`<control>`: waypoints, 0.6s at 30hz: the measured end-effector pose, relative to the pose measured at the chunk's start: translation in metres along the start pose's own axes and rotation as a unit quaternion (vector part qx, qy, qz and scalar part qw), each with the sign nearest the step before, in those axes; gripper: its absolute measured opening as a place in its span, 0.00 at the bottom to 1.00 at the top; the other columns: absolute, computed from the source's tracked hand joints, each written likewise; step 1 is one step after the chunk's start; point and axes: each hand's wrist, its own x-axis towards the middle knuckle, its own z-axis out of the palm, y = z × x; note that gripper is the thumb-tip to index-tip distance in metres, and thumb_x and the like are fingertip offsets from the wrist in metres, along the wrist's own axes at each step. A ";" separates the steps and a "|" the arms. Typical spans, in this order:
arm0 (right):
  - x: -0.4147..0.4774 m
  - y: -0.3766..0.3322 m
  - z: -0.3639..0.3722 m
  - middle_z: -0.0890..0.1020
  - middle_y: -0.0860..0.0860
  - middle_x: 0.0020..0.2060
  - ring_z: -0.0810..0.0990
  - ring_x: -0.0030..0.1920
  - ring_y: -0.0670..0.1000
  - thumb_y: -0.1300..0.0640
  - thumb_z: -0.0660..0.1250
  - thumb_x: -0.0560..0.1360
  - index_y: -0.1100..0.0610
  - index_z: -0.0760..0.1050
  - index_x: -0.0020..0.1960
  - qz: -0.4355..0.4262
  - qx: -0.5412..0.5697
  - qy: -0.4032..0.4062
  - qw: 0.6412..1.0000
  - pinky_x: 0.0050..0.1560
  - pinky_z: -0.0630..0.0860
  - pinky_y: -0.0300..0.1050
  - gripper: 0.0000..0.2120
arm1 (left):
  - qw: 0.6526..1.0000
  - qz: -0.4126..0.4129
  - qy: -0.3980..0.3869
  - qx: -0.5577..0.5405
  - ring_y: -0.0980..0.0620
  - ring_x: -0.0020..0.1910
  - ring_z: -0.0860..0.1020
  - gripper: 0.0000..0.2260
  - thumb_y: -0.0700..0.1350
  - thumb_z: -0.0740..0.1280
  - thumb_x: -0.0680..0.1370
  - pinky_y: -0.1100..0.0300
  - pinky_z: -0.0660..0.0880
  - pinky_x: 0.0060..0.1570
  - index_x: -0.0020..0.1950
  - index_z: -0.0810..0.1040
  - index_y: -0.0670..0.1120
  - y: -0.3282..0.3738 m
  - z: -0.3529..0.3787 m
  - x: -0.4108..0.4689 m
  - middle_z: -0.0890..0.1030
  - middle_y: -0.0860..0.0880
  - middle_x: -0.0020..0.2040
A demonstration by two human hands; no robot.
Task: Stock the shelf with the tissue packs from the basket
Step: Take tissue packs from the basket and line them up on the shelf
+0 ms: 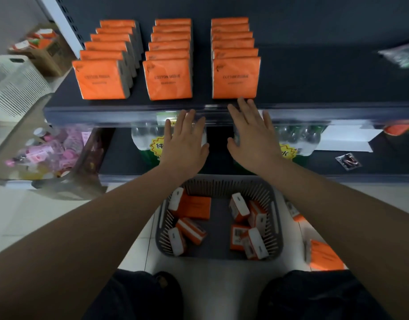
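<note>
Three rows of orange tissue packs (168, 79) stand upright on the dark shelf (314, 77) in the upper half of the frame. Their broad printed faces look toward the camera, and each row runs from the front edge back toward the rear wall.

Below them, at centre frame, the left hand (185, 144) and right hand (252, 137) hover palm-down by the shelf's front edge, each grip spread and holding nothing.

In the grey basket (222, 183) on the floor at lower centre, loose packs (194, 207) lie jumbled, pointing different ways, some with a white end up.
</note>
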 end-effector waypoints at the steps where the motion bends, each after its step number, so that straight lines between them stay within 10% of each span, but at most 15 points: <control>1: -0.006 -0.002 0.003 0.48 0.53 0.78 0.44 0.78 0.52 0.51 0.60 0.77 0.54 0.49 0.78 -0.003 0.000 -0.005 1.000 0.76 0.43 0.56 0.34 | 1.000 0.001 -0.005 0.003 0.44 0.78 0.47 0.29 0.54 0.58 0.80 0.42 0.45 0.75 0.78 0.53 0.46 0.000 0.003 -0.006 0.51 0.43 0.79; 18: -0.100 -0.027 0.098 0.47 0.51 0.78 0.43 0.78 0.51 0.50 0.58 0.77 0.53 0.46 0.78 -0.017 0.002 -0.139 0.990 0.75 0.41 0.53 0.35 | 0.990 -0.025 -0.133 -0.028 0.44 0.78 0.46 0.30 0.52 0.59 0.79 0.44 0.44 0.75 0.78 0.53 0.46 -0.008 0.079 -0.107 0.52 0.43 0.79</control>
